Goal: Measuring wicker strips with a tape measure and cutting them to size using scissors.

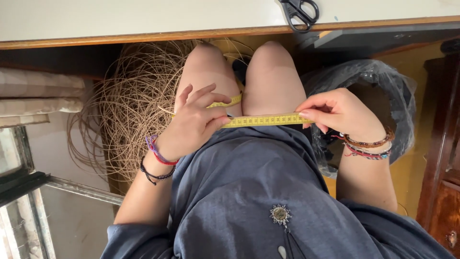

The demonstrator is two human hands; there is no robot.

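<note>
A seated person looks down at their own lap, bare knees pointing toward twelve o'clock. At twelve o'clock runs a pale surface with a wooden edge [143, 19], and a pair of black-handled scissors [300, 12] lies on it at about one o'clock. Under the surface, from nine to eleven o'clock, sits a loose tangled coil of thin tan cane strands [127, 96], partly hidden behind the left knee and left forearm. At three o'clock stands a bin lined with a black plastic bag [378, 79], partly covered by the right wrist. A dark wooden cabinet [443, 158] fills the far three o'clock edge. A blue-grey dress [249, 192] covers the lap toward six o'clock, with a small round silver brooch [280, 214] pinned on it.

A yellow flexible measuring tape [263, 120] stretches level across the lap at the dress hem, just below the knees. The left hand [194, 122] pinches the tape's nine o'clock end between thumb and curled fingers [215, 111], and a slack loop of tape trails up past those fingers. The right hand [335, 111] pinches the three o'clock end at its fingertips, holding the tape taut. Both wrists wear beaded and corded bracelets.
</note>
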